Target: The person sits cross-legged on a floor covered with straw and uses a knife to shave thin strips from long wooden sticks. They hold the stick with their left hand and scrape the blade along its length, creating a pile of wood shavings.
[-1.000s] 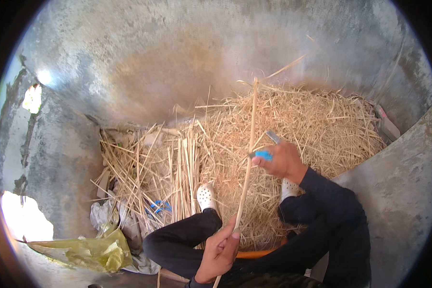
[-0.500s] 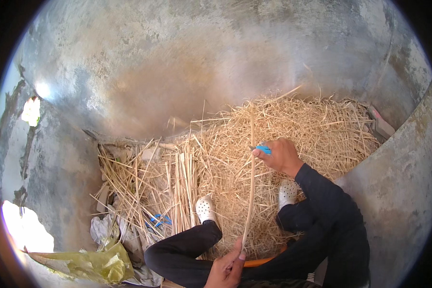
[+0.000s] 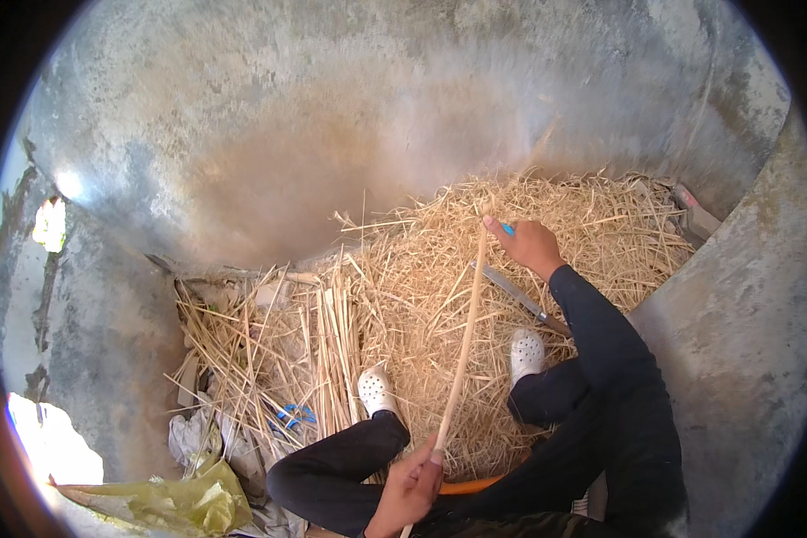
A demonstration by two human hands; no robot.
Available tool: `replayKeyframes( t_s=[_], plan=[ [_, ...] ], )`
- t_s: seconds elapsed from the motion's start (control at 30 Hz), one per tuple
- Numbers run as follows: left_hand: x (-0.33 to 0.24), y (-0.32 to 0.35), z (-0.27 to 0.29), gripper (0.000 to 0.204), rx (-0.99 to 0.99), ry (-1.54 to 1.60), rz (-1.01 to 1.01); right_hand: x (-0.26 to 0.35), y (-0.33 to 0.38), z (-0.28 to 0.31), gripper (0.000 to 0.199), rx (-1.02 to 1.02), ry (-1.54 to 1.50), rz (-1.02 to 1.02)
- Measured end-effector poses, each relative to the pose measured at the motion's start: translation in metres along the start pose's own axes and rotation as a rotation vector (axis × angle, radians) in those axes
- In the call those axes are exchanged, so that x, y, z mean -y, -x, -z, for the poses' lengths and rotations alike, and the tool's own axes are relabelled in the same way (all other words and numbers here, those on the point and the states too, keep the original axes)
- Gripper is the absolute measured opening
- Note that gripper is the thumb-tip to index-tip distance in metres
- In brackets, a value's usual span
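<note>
A long, thin bamboo strip (image 3: 468, 336), pale and slightly bowed, stretches across the middle of the view. Its near part is gripped in my left hand (image 3: 409, 491), low in the picture, and its tail comes out below the fist. My right hand (image 3: 531, 246) is closed round a small blue tool (image 3: 508, 229) at the strip's far part, thumb pressed near the strip; the tool's working end is hidden. Beneath my right wrist a long knife (image 3: 520, 293) with a metal blade and brown handle lies on the shavings.
A heap of straw-like shavings (image 3: 601, 211) spreads to the grey wall (image 3: 332, 108). Split strips (image 3: 336, 345) lie in a bundle at the left, beside blue cord (image 3: 296, 415) and a yellowish plastic sheet (image 3: 188, 498). My white clogs (image 3: 377, 392) rest among the shavings.
My right hand with the blue tool has slid up and away along the strip, uncovering the knife. My left hand and the strip's near end have shifted slightly left.
</note>
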State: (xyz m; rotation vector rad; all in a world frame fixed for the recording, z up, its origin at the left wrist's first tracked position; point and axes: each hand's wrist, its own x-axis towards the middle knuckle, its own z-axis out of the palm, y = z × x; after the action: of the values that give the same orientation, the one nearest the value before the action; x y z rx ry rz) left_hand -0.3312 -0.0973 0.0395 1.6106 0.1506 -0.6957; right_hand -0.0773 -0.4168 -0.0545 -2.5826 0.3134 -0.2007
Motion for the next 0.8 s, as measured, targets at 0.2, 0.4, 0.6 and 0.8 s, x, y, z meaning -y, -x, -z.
replayKeyframes(
  t_s=[0.2,0.4,0.6,0.8],
  plan=[
    [-0.01,-0.028,0.028,0.046,0.019,0.513,-0.111,0.083,0.114,0.022,0.081,0.117,-0.201,0.537],
    [-0.026,-0.027,0.011,0.048,0.118,0.466,-0.132,0.077,0.105,0.012,0.08,0.121,-0.02,0.48],
    [-0.027,-0.025,0.014,0.049,0.103,0.401,-0.175,0.102,0.134,0.014,0.078,0.225,-0.096,0.646],
    [-0.024,-0.026,0.012,0.047,0.216,0.757,-0.084,0.076,0.096,0.01,0.073,0.092,-0.036,0.47]
  ],
)
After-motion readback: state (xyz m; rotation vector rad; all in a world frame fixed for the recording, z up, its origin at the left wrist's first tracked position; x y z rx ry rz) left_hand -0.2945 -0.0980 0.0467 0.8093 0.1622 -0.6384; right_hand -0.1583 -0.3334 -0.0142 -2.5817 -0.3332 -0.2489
